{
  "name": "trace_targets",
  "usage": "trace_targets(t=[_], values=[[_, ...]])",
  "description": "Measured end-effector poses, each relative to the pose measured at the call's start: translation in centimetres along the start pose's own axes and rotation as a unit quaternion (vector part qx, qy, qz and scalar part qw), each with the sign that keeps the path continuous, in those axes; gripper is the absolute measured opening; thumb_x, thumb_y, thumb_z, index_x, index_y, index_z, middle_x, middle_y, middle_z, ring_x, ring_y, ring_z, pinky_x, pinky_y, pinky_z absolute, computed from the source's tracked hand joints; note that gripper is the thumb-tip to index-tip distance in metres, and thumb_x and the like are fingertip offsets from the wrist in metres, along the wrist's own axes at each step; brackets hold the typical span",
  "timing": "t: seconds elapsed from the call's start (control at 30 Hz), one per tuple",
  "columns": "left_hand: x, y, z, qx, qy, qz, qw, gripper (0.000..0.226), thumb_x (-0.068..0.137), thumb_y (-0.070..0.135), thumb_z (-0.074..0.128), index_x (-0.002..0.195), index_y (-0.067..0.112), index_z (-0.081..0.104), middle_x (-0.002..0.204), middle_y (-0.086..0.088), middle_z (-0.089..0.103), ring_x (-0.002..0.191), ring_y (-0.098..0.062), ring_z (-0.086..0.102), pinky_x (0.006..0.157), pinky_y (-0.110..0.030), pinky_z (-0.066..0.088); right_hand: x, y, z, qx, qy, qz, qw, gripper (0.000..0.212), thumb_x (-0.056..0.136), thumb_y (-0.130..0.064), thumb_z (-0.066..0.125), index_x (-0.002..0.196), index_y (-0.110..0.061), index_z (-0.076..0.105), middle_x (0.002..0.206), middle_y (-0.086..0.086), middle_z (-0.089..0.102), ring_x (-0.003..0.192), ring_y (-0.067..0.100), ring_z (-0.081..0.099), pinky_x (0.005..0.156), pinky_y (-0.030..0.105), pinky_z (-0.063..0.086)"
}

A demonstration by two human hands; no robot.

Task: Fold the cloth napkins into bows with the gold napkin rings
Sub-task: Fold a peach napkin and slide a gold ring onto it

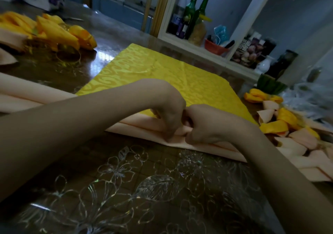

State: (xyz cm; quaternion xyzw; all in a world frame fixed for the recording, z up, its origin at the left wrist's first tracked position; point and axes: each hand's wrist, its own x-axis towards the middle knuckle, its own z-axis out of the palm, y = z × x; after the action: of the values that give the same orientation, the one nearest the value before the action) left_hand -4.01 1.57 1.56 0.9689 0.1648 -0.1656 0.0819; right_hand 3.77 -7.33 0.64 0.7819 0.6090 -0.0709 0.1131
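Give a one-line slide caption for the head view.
Left hand and right hand pinch the folded peach napkin at its middle, at the near edge of a yellow napkin.

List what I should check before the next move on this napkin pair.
1. Left hand pinches peach napkin: ok.
2. Right hand pinches it beside the left: ok.
3. Yellow napkin lies flat behind the hands: ok.
4. Gather centred and even: cannot tell, hands hide it.
5. Gold ring in hand: not ok; one lies far left on the table.
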Motion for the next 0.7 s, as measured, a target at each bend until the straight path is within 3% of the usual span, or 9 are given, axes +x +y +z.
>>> trace_targets(t=[0.07, 0.17, 0.23, 0.33, 0.4, 0.47, 0.53, 0.6, 0.7], values=[[-0.6, 1.0, 0.1, 0.024, 0.013, 0.003, 1.000, 0.032, 0.081, 0.031, 0.068, 0.068, 0.026, 0.040, 0.076, 0.004, 0.049, 0.076, -0.017, 0.054, 0.056, -0.025, 0.038, -1.0, 0.3, 1.0, 0.020, 0.066, -0.018, 0.997, 0.018, 0.077, -0.018, 0.063, 0.077, -0.020, 0.045, 0.087, 0.000, 0.045, 0.083, 0.020, 0.048, 0.065, 0.032, 0.042], [-1.1, 1.6, 1.0, 0.054, 0.024, 0.005, 0.998, 0.034, 0.087, 0.027, 0.060, 0.077, 0.031, 0.028, 0.089, 0.001, 0.049, 0.096, -0.021, 0.057, 0.067, -0.025, 0.039, -1.8, 0.9, 3.3, 0.053, 0.155, -0.044, 0.986, 0.020, 0.078, -0.016, 0.061, 0.088, -0.019, 0.044, 0.096, 0.003, 0.041, 0.093, 0.022, 0.044, 0.078, 0.038, 0.040], [-1.7, 2.7, 1.6, 0.047, 0.054, 0.004, 0.997, 0.015, 0.090, 0.032, 0.056, 0.090, 0.030, 0.042, 0.099, -0.004, 0.055, 0.097, -0.022, 0.057, 0.069, -0.027, 0.040, -3.1, 1.0, 4.5, 0.101, 0.204, -0.047, 0.973, 0.019, 0.078, -0.011, 0.060, 0.092, -0.014, 0.047, 0.095, 0.003, 0.043, 0.093, 0.022, 0.045, 0.076, 0.036, 0.037], [-2.3, 3.6, 3.2, 0.060, 0.101, 0.002, 0.993, 0.039, 0.088, 0.031, 0.056, 0.121, 0.012, 0.047, 0.117, -0.009, 0.055, 0.109, -0.026, 0.056, 0.078, -0.031, 0.043, -4.2, 1.2, 5.5, 0.150, 0.239, -0.085, 0.956, 0.024, 0.077, -0.008, 0.058, 0.089, -0.021, 0.042, 0.089, -0.002, 0.041, 0.083, 0.017, 0.044, 0.066, 0.026, 0.029], [-2.6, 3.8, 4.1, 0.050, 0.125, -0.011, 0.991, 0.042, 0.088, 0.031, 0.055, 0.121, 0.009, 0.042, 0.119, -0.010, 0.053, 0.111, -0.029, 0.054, 0.079, -0.032, 0.042, -4.6, 1.4, 5.7, 0.115, 0.250, -0.104, 0.956, 0.022, 0.079, -0.011, 0.056, 0.085, -0.022, 0.038, 0.086, -0.002, 0.042, 0.077, 0.018, 0.043, 0.063, 0.023, 0.024], [-3.2, 3.5, 4.3, 0.045, 0.148, -0.025, 0.988, 0.040, 0.088, 0.032, 0.054, 0.119, 0.009, 0.043, 0.119, -0.011, 0.053, 0.110, -0.030, 0.054, 0.074, -0.030, 0.038, -5.7, 1.2, 5.4, 0.126, 0.239, -0.083, 0.959, 0.017, 0.087, -0.016, 0.055, 0.086, -0.019, 0.038, 0.087, -0.006, 0.041, 0.075, 0.014, 0.039, 0.064, 0.025, 0.024], [-3.8, 3.3, 4.4, 0.049, 0.152, -0.031, 0.987, 0.040, 0.088, 0.030, 0.055, 0.121, 0.010, 0.043, 0.120, -0.011, 0.053, 0.111, -0.030, 0.054, 0.075, -0.030, 0.039, -7.1, 0.6, 5.3, 0.196, 0.201, -0.055, 0.958, 0.018, 0.093, -0.028, 0.052, 0.106, -0.022, 0.042, 0.098, -0.006, 0.049, 0.081, 0.010, 0.045, 0.067, 0.029, 0.034], [-4.0, 3.4, 4.7, 0.049, 0.166, -0.027, 0.985, 0.040, 0.088, 0.026, 0.054, 0.122, 0.010, 0.042, 0.121, -0.012, 0.052, 0.111, -0.031, 0.053, 0.076, -0.031, 0.040, -8.4, 0.6, 5.6, 0.179, 0.156, -0.017, 0.971, 0.053, 0.094, -0.044, 0.046, 0.140, -0.026, 0.026, 0.128, -0.004, 0.049, 0.109, 0.013, 0.049, 0.088, 0.033, 0.042], [-4.4, 3.8, 5.3, 0.069, 0.178, -0.023, 0.981, 0.038, 0.088, 0.023, 0.053, 0.121, 0.009, 0.040, 0.121, -0.012, 0.049, 0.110, -0.032, 0.053, 0.071, -0.031, 0.035, -9.3, 0.2, 6.8, 0.068, 0.095, -0.005, 0.993, 0.075, 0.089, -0.063, 0.023, 0.150, -0.029, -0.006, 0.159, -0.006, 0.001, 0.145, 0.012, 0.003, 0.116, 0.031, 0.003]])
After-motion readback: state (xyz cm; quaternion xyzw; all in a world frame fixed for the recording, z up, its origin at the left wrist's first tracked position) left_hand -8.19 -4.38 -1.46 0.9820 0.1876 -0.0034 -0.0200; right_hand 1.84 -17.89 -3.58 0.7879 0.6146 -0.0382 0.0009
